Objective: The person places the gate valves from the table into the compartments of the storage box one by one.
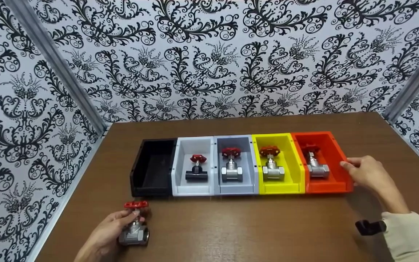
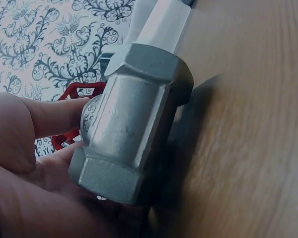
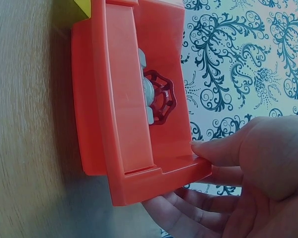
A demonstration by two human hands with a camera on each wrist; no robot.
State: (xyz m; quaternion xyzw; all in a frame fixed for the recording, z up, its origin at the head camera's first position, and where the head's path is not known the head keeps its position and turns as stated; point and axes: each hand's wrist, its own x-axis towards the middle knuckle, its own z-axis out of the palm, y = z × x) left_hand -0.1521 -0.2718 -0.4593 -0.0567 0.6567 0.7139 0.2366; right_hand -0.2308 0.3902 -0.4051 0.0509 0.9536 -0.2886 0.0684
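My left hand (image 1: 109, 229) grips a steel gate valve (image 2: 126, 124) by its neck, below the red handwheel (image 1: 136, 204). The valve body is close over the table, in front of the black bin (image 1: 155, 165). At the far right, my right hand (image 1: 371, 174) pinches the side wall of the red bin (image 3: 124, 99), thumb inside the rim and fingers outside. A steel valve with a red handwheel (image 3: 161, 96) stands in that bin. The yellow bin (image 1: 281, 187), grey bin (image 1: 236, 188) and white bin (image 1: 193, 190) each hold one valve; the white bin's valve (image 1: 196, 174) has a black body.
The bins stand side by side in a row across the brown table (image 1: 224, 225). Patterned panels (image 1: 209, 58) rise behind and at both sides, with grey posts at the corners. A black strap piece (image 1: 371, 227) sticks out from the right sleeve (image 1: 411, 233).
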